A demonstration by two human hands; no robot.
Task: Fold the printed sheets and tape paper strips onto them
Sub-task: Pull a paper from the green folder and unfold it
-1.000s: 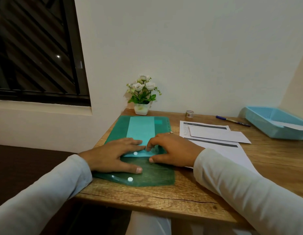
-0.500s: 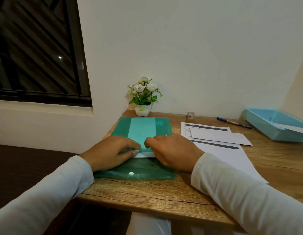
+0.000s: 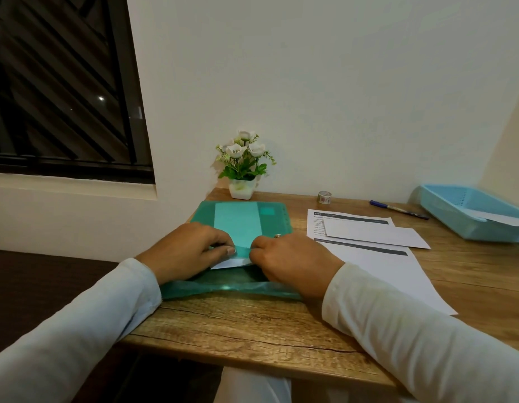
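Note:
A green translucent folder (image 3: 270, 216) lies on the wooden desk, with a pale sheet showing through it as a lighter band. Its flap lies open toward me. My left hand (image 3: 188, 251) pinches the folder's mouth with thumb and fingers. My right hand (image 3: 293, 260) is closed at the same edge, fingertips hidden, where a white sheet (image 3: 229, 263) sticks out a little. Printed sheets (image 3: 383, 257) lie to the right with a folded white paper (image 3: 374, 235) on top. A small tape roll (image 3: 324, 197) stands near the wall.
A blue pen (image 3: 398, 209) lies behind the sheets. A light blue tray (image 3: 456, 210) holding a paper sits at the far right. A small potted plant (image 3: 243, 167) stands at the wall behind the folder. The desk's left edge runs close beside the folder.
The folder's flap has come open toward me. Both hands went from lying flat on it to pinching at its mouth, and a white sheet edge has slid out.

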